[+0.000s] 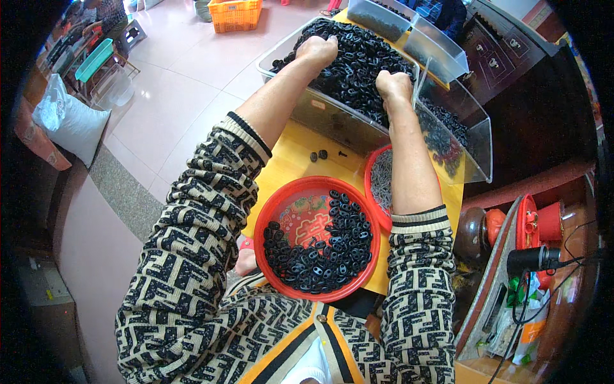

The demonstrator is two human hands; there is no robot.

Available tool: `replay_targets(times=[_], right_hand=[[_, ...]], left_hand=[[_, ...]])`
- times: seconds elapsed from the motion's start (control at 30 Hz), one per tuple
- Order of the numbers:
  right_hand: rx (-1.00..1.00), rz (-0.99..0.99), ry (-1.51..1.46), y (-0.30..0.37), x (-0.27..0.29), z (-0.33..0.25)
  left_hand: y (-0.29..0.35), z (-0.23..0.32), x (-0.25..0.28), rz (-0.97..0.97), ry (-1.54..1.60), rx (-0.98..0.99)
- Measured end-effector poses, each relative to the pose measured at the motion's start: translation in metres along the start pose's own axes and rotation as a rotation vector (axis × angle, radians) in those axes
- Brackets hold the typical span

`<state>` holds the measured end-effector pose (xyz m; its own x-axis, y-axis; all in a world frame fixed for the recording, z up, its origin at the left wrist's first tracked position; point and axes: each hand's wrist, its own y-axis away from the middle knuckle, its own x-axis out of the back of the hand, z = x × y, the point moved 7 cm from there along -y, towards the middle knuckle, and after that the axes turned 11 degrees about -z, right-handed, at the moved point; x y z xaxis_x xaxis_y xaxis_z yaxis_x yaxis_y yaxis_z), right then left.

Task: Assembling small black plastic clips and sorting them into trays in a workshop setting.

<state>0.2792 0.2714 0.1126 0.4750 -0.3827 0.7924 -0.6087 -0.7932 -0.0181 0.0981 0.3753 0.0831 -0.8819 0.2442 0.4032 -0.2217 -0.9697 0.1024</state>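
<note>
Both my arms reach forward over a clear plastic bin (332, 110) heaped with small black two-holed plastic pieces (358, 64). My left hand (318, 52) is closed at the left part of the heap. At its right edge, my right hand (394, 87) is closed too, knuckles up. What the fingers hold, if anything, is hidden. Nearer my lap, a round red tray (259, 251) carries many of the same black pieces, lying mostly along its right and lower sides. A red basket (368, 185) of thin grey pieces sits partly under my right forearm.
A yellow table (294, 144) carries the bins, with a few loose black pieces (322, 154) on it. Another clear bin (483, 150) stands at right. Beyond are smaller clear boxes (441, 48) and a person's sleeve. An orange crate (235, 16) and white sack (80, 121) are on the floor.
</note>
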Motion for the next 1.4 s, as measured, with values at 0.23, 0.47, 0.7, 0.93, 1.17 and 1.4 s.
replay_targets(times=[0.23,0.47,0.7,0.93,1.17,1.4], right_hand=[[0.023,-0.287,-0.342,-0.026,-0.035,0.011],[0.039,-0.379,-0.917,-0.032,-0.035,0.006],[0.198,-0.530,-1.323,-0.007,-0.035,-0.027],[0.321,-0.227,-1.006,-0.049,-0.016,0.003],[0.001,0.076,-0.059,-0.009,0.005,0.000],[-0.028,-0.079,-0.114,-0.011,-0.007,-0.001]], left_hand=[[0.009,0.007,-0.016,-0.229,0.088,0.005],[-0.003,0.014,-0.035,-0.366,0.397,-0.005],[-0.039,0.008,-0.050,-0.609,0.883,-0.095],[-0.018,0.021,-0.037,-0.563,0.902,-0.149],[-0.031,-0.019,0.017,0.153,0.419,-0.012],[-0.017,-0.003,-0.018,-0.275,0.227,-0.017]])
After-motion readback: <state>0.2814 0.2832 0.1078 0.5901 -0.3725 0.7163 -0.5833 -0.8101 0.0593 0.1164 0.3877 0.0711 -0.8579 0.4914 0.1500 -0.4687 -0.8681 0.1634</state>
